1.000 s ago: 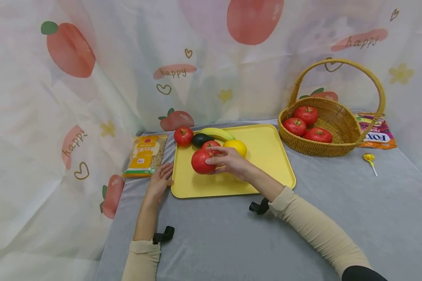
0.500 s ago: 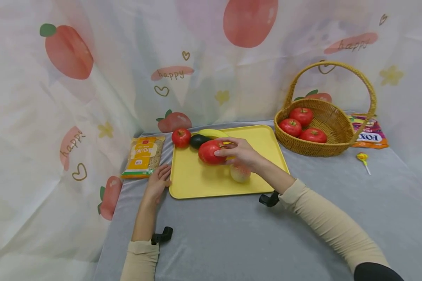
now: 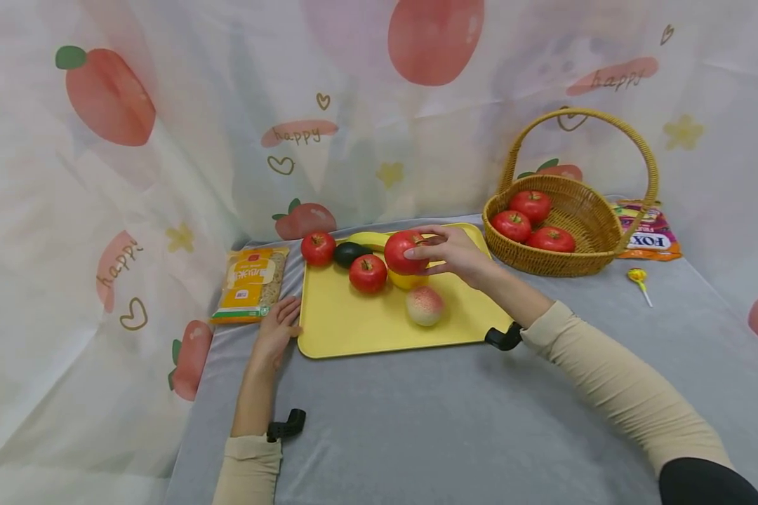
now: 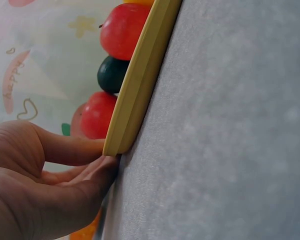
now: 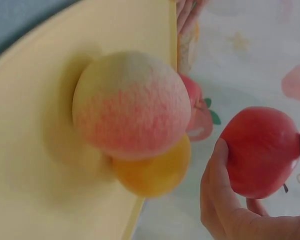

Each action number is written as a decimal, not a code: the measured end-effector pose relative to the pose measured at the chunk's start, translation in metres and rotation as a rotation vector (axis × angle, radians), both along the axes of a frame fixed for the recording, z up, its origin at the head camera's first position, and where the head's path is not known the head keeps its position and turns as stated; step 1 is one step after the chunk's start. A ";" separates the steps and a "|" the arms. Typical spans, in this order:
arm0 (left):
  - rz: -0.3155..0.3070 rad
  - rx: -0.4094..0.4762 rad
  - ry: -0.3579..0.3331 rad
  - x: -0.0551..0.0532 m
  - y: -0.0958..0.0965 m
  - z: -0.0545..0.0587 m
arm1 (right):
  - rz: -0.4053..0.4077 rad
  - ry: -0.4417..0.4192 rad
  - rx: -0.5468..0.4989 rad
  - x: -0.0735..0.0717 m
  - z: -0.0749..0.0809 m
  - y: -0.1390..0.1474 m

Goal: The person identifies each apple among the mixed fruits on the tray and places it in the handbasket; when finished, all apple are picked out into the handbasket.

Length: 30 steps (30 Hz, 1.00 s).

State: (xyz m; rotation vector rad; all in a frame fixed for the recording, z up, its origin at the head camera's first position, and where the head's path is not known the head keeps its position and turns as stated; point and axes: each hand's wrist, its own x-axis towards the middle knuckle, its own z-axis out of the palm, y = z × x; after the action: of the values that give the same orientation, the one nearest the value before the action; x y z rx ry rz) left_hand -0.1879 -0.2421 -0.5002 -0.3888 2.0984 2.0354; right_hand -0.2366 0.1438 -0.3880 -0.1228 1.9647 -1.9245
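Note:
My right hand [image 3: 456, 254] pinches a red apple [image 3: 406, 252] between thumb and fingers, held above the yellow tray [image 3: 347, 330]. In the right wrist view the apple [image 5: 262, 152] hangs clear of the tray, its stem tilted sideways. Under and around it on the tray are a yellow lemon-like fruit [image 3: 408, 280], partly hidden, a peach [image 3: 425, 306], another red apple [image 3: 368, 273], a dark green avocado-like fruit [image 3: 351, 253], a banana [image 3: 371, 240] and a red apple [image 3: 318, 249] at the back left corner. My left hand [image 3: 276, 331] touches the tray's left rim with its thumb, fingers relaxed beside it.
A wicker basket [image 3: 581, 265] with a tall handle and three red apples stands right of the tray. Beyond it lies a purple FOX'S candy bag [image 3: 650, 235], with a yellow lollipop [image 3: 637, 274] in front. A grain bag [image 3: 250, 284] lies left of the tray.
My right hand has carried the apple rightward and back across the tray, uncovering the peach and the apple behind. My left hand has stayed at the rim. The head view has shifted slightly.

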 end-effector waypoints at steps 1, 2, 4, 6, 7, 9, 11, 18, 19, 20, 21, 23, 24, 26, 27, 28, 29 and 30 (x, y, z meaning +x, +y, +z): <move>0.001 -0.002 -0.002 0.000 0.000 0.000 | 0.001 0.005 0.003 -0.001 0.001 0.002; 0.001 -0.003 -0.003 0.000 -0.001 0.000 | 0.000 0.009 0.008 -0.001 0.002 0.004; 0.006 -0.011 -0.012 0.000 -0.001 0.000 | -0.002 0.011 0.012 -0.003 0.003 0.007; 0.005 -0.011 -0.017 0.001 -0.002 0.000 | -0.005 0.006 0.014 -0.004 0.005 0.009; 0.005 -0.012 -0.019 0.001 -0.002 0.000 | -0.006 0.004 0.018 -0.005 0.005 0.010; 0.004 -0.011 -0.019 0.002 -0.002 0.001 | -0.009 -0.001 0.021 -0.006 0.006 0.012; -0.001 -0.004 -0.015 0.002 -0.003 0.001 | -0.013 -0.003 0.025 -0.007 0.008 0.015; -0.005 0.005 -0.006 0.001 -0.002 -0.001 | -0.024 -0.020 0.029 -0.014 0.012 0.027; -0.005 0.009 -0.005 0.001 -0.002 -0.001 | -0.021 -0.020 0.030 -0.015 0.013 0.029; -0.006 0.009 -0.003 0.000 -0.001 -0.001 | -0.017 -0.021 0.033 -0.016 0.014 0.031; -0.007 0.011 0.000 0.000 -0.001 -0.001 | -0.017 -0.022 0.033 -0.018 0.016 0.034; -0.009 0.010 0.003 -0.001 -0.001 -0.002 | -0.014 -0.024 0.039 -0.021 0.019 0.039; -0.010 0.010 0.003 -0.001 -0.001 -0.002 | -0.013 -0.023 0.048 -0.023 0.019 0.041; -0.009 0.011 0.004 -0.001 -0.001 -0.002 | -0.010 -0.025 0.065 -0.026 0.021 0.046; -0.008 0.013 0.004 -0.001 -0.001 -0.002 | -0.009 -0.024 0.074 -0.028 0.022 0.049; -0.008 0.013 0.004 0.000 -0.001 -0.001 | -0.006 -0.021 0.085 -0.029 0.023 0.052; -0.007 0.015 0.004 0.000 -0.001 -0.001 | -0.005 -0.021 0.093 -0.031 0.024 0.055; -0.009 0.018 0.004 0.000 0.000 -0.001 | -0.005 -0.021 0.098 -0.033 0.024 0.058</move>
State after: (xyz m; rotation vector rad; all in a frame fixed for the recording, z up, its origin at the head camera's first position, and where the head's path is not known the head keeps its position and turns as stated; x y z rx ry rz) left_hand -0.1880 -0.2425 -0.5013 -0.3721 2.0790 2.0507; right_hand -0.2692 0.2018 -0.3636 -0.0708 2.0431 -1.8210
